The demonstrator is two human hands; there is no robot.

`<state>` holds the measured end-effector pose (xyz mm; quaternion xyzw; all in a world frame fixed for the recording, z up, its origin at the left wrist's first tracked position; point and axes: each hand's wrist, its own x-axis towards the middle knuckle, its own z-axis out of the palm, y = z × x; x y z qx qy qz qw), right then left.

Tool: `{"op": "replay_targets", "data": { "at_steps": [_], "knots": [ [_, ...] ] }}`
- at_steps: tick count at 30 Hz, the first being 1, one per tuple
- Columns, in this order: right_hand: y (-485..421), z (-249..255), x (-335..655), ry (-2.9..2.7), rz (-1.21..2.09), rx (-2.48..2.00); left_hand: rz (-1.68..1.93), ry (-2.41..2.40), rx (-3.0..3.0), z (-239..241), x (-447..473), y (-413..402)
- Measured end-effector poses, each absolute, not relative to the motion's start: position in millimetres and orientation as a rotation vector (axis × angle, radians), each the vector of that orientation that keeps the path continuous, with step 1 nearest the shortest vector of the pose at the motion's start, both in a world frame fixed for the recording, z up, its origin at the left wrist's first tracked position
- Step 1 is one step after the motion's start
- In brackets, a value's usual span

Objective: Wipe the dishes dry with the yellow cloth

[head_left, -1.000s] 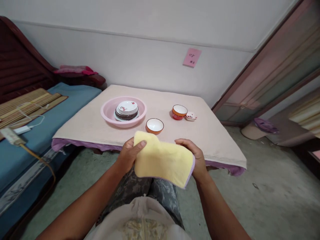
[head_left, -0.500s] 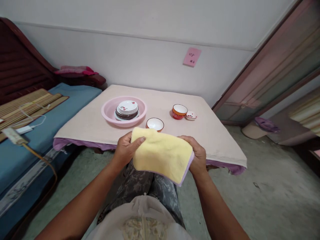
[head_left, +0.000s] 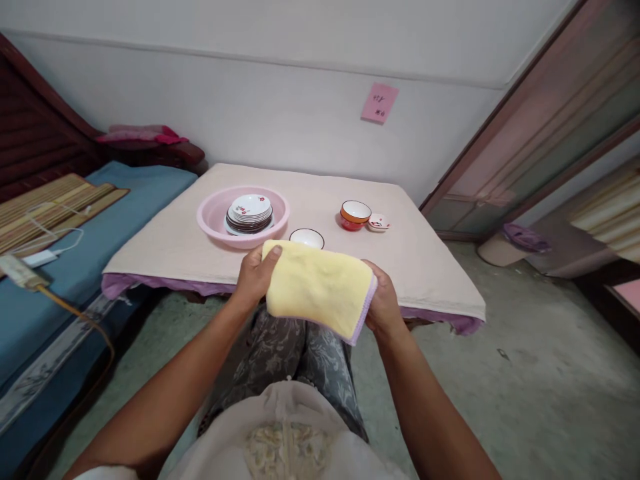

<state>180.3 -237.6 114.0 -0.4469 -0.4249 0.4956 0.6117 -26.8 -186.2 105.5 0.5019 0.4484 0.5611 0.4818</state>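
Note:
I hold a folded yellow cloth (head_left: 317, 287) with a purple edge in front of me, above my knees. My left hand (head_left: 253, 277) grips its left end, thumb on top. My right hand (head_left: 383, 303) holds the right end from underneath, fingers mostly hidden by the cloth. Just beyond the cloth, a small orange bowl (head_left: 307, 237) with a white inside sits near the front edge of the low table (head_left: 425, 267).
A pink basin (head_left: 210, 217) holding a stack of flowered plates (head_left: 249, 212) stands on the table's left. An orange bowl (head_left: 355, 214) and a small white dish (head_left: 379, 222) sit further right. A blue bed (head_left: 60, 267) lies to the left, a glass door (head_left: 540, 147) to the right.
Both hands have raised the cloth and carried it forward towards the table edge, so it now covers part of the near bowl. The view has shifted slightly.

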Motion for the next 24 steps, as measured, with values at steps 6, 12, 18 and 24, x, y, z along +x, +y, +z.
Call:
{"op": "replay_targets", "data": {
  "at_steps": [6,12,18,24],
  "knots": [
    [-236.1,138.4,165.4,-0.831,1.337,-0.95,1.144,0.946,0.812,87.0,-16.9,-181.8],
    [-226.3,137.2,164.0,-0.77,1.357,-1.014,0.809,0.915,0.491,72.9,-22.0,-184.6],
    [-223.5,124.9,167.2,-0.642,1.419,-0.982,0.854,0.76,0.609,73.3,-31.0,-202.5],
    [-221.0,113.0,173.2,-0.603,1.541,-0.821,0.892,0.781,0.806,83.4,-39.0,-219.9]
  ]
}}
